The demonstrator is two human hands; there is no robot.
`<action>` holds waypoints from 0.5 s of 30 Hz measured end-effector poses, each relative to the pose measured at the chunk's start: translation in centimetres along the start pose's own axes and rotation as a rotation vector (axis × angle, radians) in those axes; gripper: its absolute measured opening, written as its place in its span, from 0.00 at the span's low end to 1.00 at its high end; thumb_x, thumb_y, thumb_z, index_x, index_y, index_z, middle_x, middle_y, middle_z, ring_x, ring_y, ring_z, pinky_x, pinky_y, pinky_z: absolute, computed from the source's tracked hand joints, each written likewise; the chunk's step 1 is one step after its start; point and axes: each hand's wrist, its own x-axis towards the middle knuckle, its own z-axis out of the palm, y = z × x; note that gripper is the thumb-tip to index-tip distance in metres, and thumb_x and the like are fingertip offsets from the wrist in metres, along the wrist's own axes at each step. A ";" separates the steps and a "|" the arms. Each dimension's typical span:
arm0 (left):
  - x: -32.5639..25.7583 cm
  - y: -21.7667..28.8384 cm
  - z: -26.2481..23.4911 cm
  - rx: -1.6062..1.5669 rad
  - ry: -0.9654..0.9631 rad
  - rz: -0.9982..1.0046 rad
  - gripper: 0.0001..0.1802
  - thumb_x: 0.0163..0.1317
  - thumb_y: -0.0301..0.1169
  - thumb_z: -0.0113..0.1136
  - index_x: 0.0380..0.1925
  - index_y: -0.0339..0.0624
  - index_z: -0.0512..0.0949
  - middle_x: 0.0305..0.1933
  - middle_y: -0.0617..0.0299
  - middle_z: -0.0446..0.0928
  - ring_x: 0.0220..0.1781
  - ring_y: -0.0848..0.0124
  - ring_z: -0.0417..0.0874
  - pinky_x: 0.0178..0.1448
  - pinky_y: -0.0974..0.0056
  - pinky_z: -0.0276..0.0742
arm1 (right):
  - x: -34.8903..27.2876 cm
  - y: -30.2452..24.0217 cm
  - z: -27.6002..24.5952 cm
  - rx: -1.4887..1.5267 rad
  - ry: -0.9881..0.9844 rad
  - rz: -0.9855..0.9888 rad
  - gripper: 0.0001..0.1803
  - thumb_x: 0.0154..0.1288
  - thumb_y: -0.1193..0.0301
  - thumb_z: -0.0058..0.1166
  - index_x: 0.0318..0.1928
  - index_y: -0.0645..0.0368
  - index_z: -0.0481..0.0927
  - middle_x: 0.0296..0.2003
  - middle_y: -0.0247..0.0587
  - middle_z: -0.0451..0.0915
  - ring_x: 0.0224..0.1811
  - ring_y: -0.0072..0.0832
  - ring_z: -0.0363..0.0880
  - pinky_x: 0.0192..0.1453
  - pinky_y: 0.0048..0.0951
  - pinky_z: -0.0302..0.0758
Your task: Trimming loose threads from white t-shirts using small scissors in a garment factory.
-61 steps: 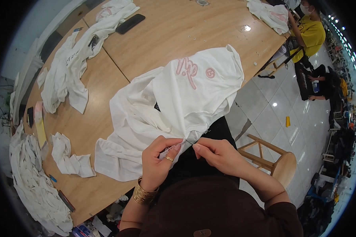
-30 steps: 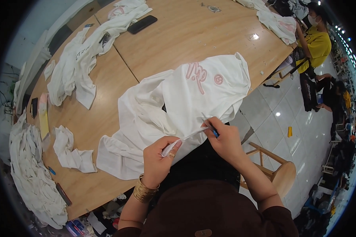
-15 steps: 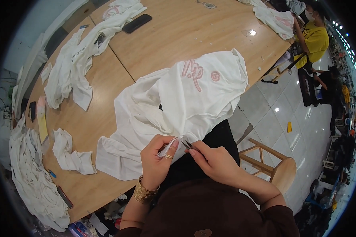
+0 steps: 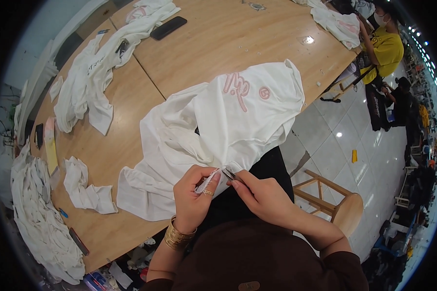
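Note:
A white garment [image 4: 247, 123] with pink lettering and a small round pink emblem lies over the table edge toward my lap. My left hand [image 4: 195, 186] pinches a gathered edge of it, and a narrow white strip shows between thumb and fingers. My right hand [image 4: 262, 194] is closed around small dark thread snips [image 4: 229, 174], whose handle is mostly hidden. The blades touch or almost touch the cloth beside my left fingertips; which I cannot tell.
The wooden table [image 4: 199, 48] carries white garments [image 4: 90, 77], a black phone [image 4: 168, 28], a small white cloth piece [image 4: 90, 189] and a white heap [image 4: 43, 218] at left. Right of me stands a wooden stool [image 4: 347, 213]. A person in yellow [image 4: 389, 48] sits at the far right.
My right hand and the snips have shifted very slightly at the cloth, and the blades show at a somewhat different angle. The garment stays in place.

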 end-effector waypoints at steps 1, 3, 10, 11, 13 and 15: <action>0.0 0.0 0.0 -0.002 0.001 0.001 0.04 0.57 0.23 0.58 0.32 0.36 0.77 0.26 0.63 0.73 0.25 0.77 0.69 0.31 0.73 0.65 | 0.0 0.0 0.0 0.000 0.003 -0.002 0.10 0.67 0.67 0.45 0.32 0.60 0.65 0.12 0.47 0.68 0.16 0.46 0.71 0.19 0.42 0.64; 0.1 0.0 0.0 -0.004 0.002 0.003 0.04 0.57 0.23 0.58 0.32 0.36 0.77 0.26 0.63 0.73 0.25 0.77 0.69 0.31 0.73 0.65 | 0.1 -0.2 0.0 0.011 0.000 0.007 0.10 0.67 0.67 0.45 0.32 0.60 0.65 0.12 0.48 0.68 0.16 0.46 0.71 0.19 0.42 0.64; 0.1 0.1 0.0 -0.005 -0.016 -0.015 0.03 0.57 0.22 0.57 0.32 0.33 0.77 0.27 0.64 0.73 0.28 0.78 0.70 0.34 0.74 0.66 | 0.1 -0.3 -0.2 0.022 -0.006 0.022 0.10 0.67 0.68 0.45 0.32 0.61 0.65 0.12 0.49 0.68 0.16 0.47 0.71 0.20 0.43 0.64; 0.1 0.2 -0.1 -0.004 -0.032 -0.028 0.03 0.58 0.21 0.56 0.31 0.31 0.76 0.28 0.64 0.72 0.30 0.80 0.71 0.36 0.75 0.66 | 0.2 -0.4 -0.2 0.023 -0.006 0.023 0.10 0.67 0.68 0.45 0.32 0.61 0.65 0.12 0.49 0.68 0.16 0.47 0.71 0.20 0.43 0.64; 0.1 0.2 -0.1 0.000 -0.037 -0.025 0.03 0.58 0.21 0.56 0.31 0.31 0.76 0.28 0.64 0.72 0.30 0.79 0.71 0.36 0.75 0.67 | 0.3 -0.5 -0.4 0.018 -0.017 0.037 0.10 0.67 0.68 0.45 0.32 0.61 0.65 0.12 0.49 0.68 0.16 0.48 0.71 0.20 0.43 0.64; 0.1 0.0 0.0 0.003 -0.043 -0.022 0.03 0.58 0.21 0.56 0.31 0.31 0.76 0.28 0.64 0.73 0.30 0.79 0.71 0.36 0.75 0.67 | 0.1 -0.3 -0.2 0.025 -0.006 0.034 0.10 0.67 0.68 0.45 0.32 0.61 0.65 0.12 0.49 0.69 0.16 0.48 0.71 0.20 0.43 0.64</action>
